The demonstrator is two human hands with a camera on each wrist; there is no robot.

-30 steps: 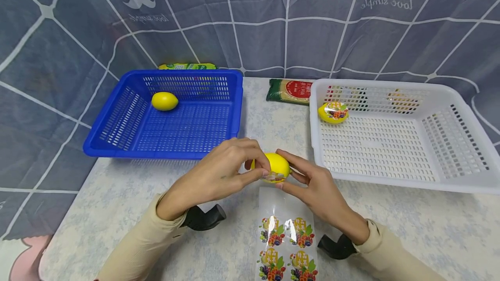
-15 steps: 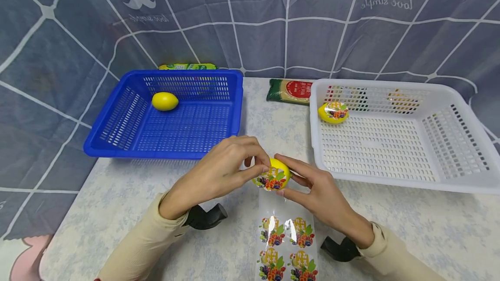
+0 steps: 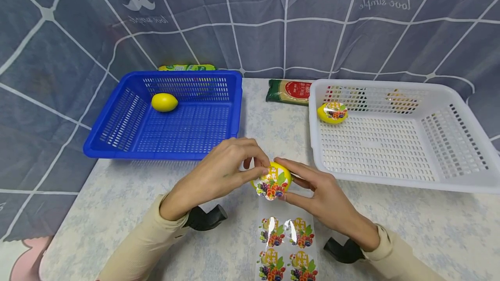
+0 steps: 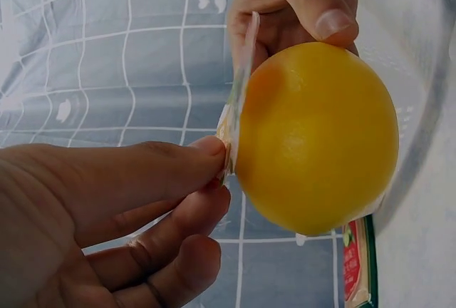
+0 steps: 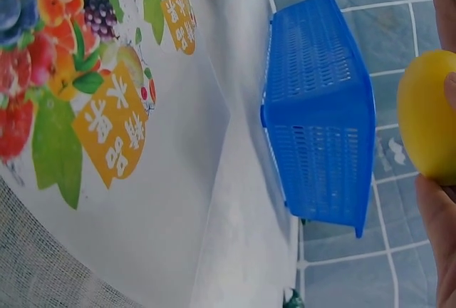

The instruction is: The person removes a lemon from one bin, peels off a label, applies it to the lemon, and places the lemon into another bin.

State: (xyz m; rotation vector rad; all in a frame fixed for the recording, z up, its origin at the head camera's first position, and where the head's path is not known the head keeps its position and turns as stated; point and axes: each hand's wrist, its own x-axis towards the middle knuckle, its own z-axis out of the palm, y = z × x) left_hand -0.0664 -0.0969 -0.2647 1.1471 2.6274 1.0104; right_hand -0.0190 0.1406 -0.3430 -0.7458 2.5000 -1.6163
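1. I hold a yellow lemon [image 3: 275, 178] between both hands, raised just above the near end of the sticker sheet [image 3: 286, 246], which lies flat on the table [image 3: 97, 203].
2. My left hand [image 3: 218, 174] is curled on the lemon's left side; its thumb and forefinger pinch the edge of a fruit sticker [image 3: 271, 184] against the peel.
3. In the left wrist view the sticker's rim [image 4: 239, 94] stands partly off the lemon [image 4: 317, 137], so it is not fully flat.
4. My right hand [image 3: 318, 187] grips the lemon from the right, thumb on top and fingers underneath.
5. The two hands are close together, with only the lemon between them.
6. The sheet, straight below the lemon, carries four more fruit stickers in two rows.
7. The blue basket [image 3: 117, 142] sits beyond the lemon to the left, with a plain lemon [image 3: 164, 102] in its far left part.
8. The white basket [image 3: 390, 177] sits beyond the lemon to the right, with a stickered lemon [image 3: 332, 112] in its far left corner.
9. A red and green packet [image 3: 289, 91] lies between the baskets at the far edge of the table.
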